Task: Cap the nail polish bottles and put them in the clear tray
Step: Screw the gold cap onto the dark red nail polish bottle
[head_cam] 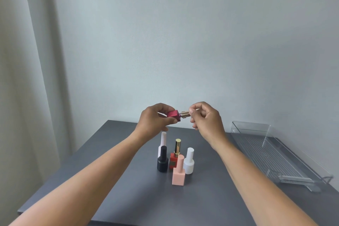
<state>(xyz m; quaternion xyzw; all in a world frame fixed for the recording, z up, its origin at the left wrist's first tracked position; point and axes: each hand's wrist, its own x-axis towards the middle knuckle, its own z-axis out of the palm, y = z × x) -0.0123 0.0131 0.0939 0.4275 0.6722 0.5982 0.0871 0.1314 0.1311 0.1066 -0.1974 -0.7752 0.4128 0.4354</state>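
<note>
Two bare arms reach out over the dark grey desk (113, 180). Nearest stands a pale pink bottle (178, 174) with a tall pink cap. Just behind it are a black bottle (162, 161), a red bottle (173, 160) with a gold cap, and a white bottle (189, 161), all close together and upright. A thin white bottle (162, 141) stands behind the black one. All five have caps on.

To the right, well apart from them, a clear tray (266, 152) lies along the desk's edge.

Higher up and farther off, the left hand (156, 121) has its grip closed around a dark red bottle (173, 114), held on its side in the air. The right hand (205, 117) pinches the gold cap (185, 114) at the bottle's neck. The cap looks partly on, but it is too small to be sure.

Behind is a plain wall (183, 33), with a curtain (27, 60) on the left
</note>
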